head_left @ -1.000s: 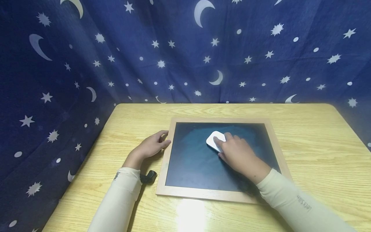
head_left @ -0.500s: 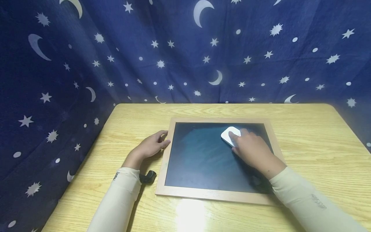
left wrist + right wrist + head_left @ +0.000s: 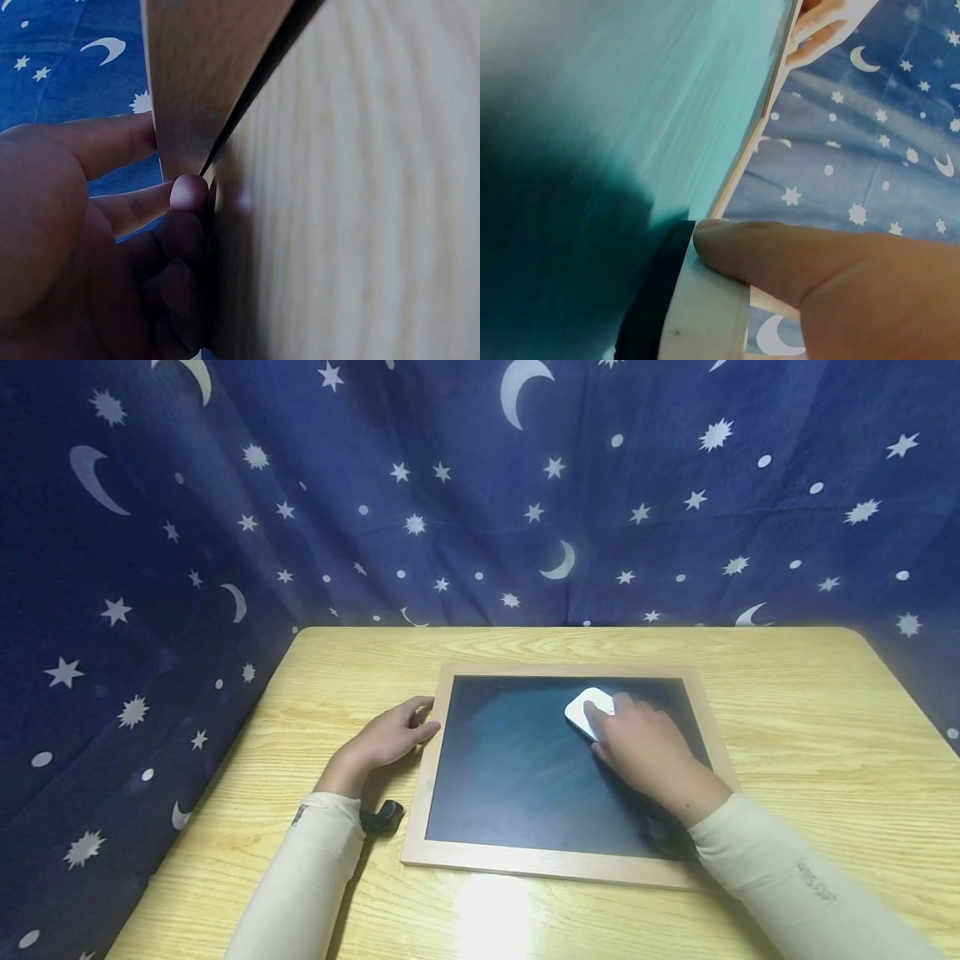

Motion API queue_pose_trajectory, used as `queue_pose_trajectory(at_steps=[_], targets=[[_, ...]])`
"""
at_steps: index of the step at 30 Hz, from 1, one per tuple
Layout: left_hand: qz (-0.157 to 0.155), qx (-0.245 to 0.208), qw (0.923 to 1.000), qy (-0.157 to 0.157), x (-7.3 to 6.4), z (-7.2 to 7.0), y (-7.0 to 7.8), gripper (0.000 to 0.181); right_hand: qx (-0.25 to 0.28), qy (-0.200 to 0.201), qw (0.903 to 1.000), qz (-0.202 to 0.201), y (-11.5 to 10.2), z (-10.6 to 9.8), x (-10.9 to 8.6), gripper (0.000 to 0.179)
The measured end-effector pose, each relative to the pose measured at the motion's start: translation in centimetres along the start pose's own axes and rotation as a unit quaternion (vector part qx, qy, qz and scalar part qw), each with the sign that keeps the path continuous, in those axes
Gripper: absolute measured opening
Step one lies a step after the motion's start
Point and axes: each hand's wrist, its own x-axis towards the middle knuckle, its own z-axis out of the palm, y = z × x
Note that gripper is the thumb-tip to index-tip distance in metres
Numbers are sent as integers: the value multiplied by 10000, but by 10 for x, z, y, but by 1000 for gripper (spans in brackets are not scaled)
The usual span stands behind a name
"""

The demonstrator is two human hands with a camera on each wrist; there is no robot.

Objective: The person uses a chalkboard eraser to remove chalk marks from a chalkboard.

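Observation:
A small chalkboard with a pale wooden frame lies on the table. My right hand holds a white board eraser on its upper right half, with the index finger laid along the top. In the right wrist view the eraser shows a dark felt underside against the board, and a thumb or finger presses its white side. My left hand holds the left edge of the frame. The left wrist view shows the thumb against the frame and curled fingertips at its lower edge.
The wood-grain table extends around the board. A dark blue curtain with moons and stars hangs behind and at the left. A black wrist strap piece sticks out from the left sleeve, beside the frame.
My right hand has slid the eraser rightward and slightly up across the board, then a little back to the left. My left hand and the chalkboard have stayed in place.

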Motion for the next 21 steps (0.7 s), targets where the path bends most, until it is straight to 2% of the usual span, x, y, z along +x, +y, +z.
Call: queue_pose_trajectory(at_steps=[8, 15, 21], targets=[[-43, 85, 10000, 25, 0, -1, 0, 61, -9, 72, 9998, -190, -23, 4, 5, 51], [-49, -38, 10000, 45, 1, 0, 0, 61, -91, 115, 9994, -322, -40, 5, 6, 51], [-46, 29, 10000, 51, 0, 0, 0, 61, -71, 61, 9996, -249, -43, 6, 7, 51]])
